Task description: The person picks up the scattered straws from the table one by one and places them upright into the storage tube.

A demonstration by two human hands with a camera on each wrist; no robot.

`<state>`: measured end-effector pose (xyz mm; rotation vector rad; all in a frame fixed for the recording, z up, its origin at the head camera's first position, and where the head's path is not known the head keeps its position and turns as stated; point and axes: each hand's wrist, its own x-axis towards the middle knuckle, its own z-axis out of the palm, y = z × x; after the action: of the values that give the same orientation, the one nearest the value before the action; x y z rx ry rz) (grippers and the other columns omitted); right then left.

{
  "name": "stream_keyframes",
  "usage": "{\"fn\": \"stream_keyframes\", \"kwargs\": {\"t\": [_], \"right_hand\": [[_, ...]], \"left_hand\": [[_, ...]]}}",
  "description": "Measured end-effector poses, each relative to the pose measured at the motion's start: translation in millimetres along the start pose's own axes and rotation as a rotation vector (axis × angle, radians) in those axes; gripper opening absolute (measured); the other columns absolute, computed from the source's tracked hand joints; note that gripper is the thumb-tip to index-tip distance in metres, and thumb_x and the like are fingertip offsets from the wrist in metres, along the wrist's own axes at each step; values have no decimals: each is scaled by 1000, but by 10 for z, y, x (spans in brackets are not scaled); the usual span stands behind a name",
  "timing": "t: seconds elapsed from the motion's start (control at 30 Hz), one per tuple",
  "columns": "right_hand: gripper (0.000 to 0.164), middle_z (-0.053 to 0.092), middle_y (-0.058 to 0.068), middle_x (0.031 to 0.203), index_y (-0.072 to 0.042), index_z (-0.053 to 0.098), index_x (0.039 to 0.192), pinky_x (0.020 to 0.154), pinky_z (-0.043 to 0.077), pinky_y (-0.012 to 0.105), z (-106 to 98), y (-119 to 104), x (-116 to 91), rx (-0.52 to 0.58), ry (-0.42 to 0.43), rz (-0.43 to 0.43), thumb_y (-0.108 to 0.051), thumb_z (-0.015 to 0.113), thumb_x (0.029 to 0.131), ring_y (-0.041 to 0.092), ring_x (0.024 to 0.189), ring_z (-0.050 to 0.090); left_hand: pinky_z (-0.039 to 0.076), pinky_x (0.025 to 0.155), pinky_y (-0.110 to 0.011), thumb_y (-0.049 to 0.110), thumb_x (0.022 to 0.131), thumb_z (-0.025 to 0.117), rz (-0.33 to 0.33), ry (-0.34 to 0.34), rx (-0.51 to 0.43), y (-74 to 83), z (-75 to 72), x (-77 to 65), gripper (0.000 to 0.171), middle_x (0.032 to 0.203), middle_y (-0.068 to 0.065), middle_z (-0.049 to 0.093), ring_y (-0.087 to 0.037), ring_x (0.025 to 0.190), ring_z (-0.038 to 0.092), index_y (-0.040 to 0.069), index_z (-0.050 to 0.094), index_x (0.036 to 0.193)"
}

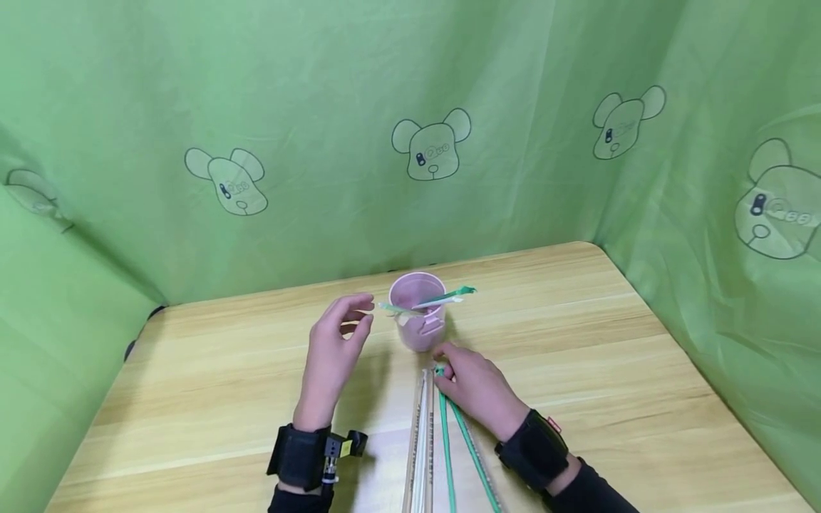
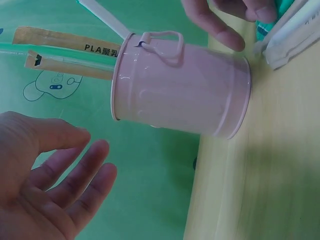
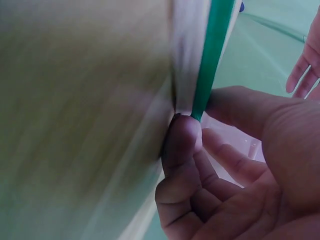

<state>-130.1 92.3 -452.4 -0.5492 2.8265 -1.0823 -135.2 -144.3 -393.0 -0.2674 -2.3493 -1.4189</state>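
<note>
1. Toward the far side of the wood-grain table (image 1: 212, 385) stands a pink bucket-shaped cup (image 1: 417, 336), upright, with wrapped straws (image 2: 65, 39) leaning out over its rim to left and right.
2. Left of it, the left hand (image 1: 336, 335) hangs with fingers softly bent and parted from the thumb – holding nothing, apart from the cup.
3. Just nearer than the cup, the right hand (image 1: 477, 385) pinches at the far end of the green straws (image 1: 447, 445) – whether one or both, I cannot tell.
4. Close on their left lie brown and white straws (image 1: 422, 442), pointing far to near.
5. Behind hangs a green curtain (image 1: 321, 107).
</note>
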Motion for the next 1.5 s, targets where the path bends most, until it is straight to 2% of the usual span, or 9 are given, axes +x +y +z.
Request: {"fn": "stream_keyframes", "kwargs": {"t": [0.3,0.47,0.6,0.7,0.83,1.0,1.13,1.33,1.5], "right_hand": [[28,66,-4,86,-2,70,120,69,54,37,6,-40,80,13,13,21,-1,73,93,13,76,60],[25,69,3,91,3,72,119,70,55,38,-3,-64,120,14,-5,41,0,70,95,17,78,60],[19,64,3,87,3,75,113,66,50,35,-65,-82,132,37,-6,41,1,64,98,17,73,56],[15,54,0,75,-2,75,98,60,41,31,-138,-109,136,70,1,37,2,60,98,15,65,49],[15,45,-2,69,-4,68,89,58,37,29,-218,-121,128,111,15,18,2,58,98,14,61,44],[16,55,1,81,-2,72,106,65,47,33,-260,-99,116,143,48,-16,2,57,100,15,69,50],[17,61,3,90,-3,73,108,72,52,36,-253,-77,130,153,68,-26,1,58,100,17,76,54],[11,60,2,94,-7,73,105,73,52,37,-254,-64,135,143,54,-11,-6,62,104,17,81,55],[10,55,4,90,-9,67,103,69,50,37,-312,-63,126,171,37,14,-11,58,106,18,75,53]], "left_hand": [[58,92,-47,-4,99,70,-27,-35,-9,-21,31,-8,28,117,-10,73,-26,103,70,3,71,126],[58,92,-43,-2,100,70,-46,-53,-2,-20,33,-16,27,118,-8,73,-24,105,70,5,72,126],[58,93,-44,-2,101,70,-57,-62,4,-20,29,-13,27,119,-8,72,-24,106,70,5,72,126],[58,94,-47,-1,101,69,-70,-83,16,-24,24,-12,26,120,-9,72,-26,107,69,5,72,127],[59,93,-47,1,101,70,-115,-175,64,-53,30,-33,24,118,-10,73,-29,105,70,3,72,125],[59,86,-44,7,103,68,-215,-364,143,-91,59,-96,19,110,-7,73,-23,96,69,2,73,120],[58,82,-42,11,104,67,-274,-478,189,-86,85,-142,17,107,-5,73,-19,90,67,3,74,118],[57,83,-43,15,104,68,-293,-567,247,-38,107,-161,16,109,-5,73,-18,92,65,7,74,117],[56,78,-41,16,104,69,-297,-595,262,-1,110,-160,15,108,-6,73,-18,87,64,7,75,115]]}}
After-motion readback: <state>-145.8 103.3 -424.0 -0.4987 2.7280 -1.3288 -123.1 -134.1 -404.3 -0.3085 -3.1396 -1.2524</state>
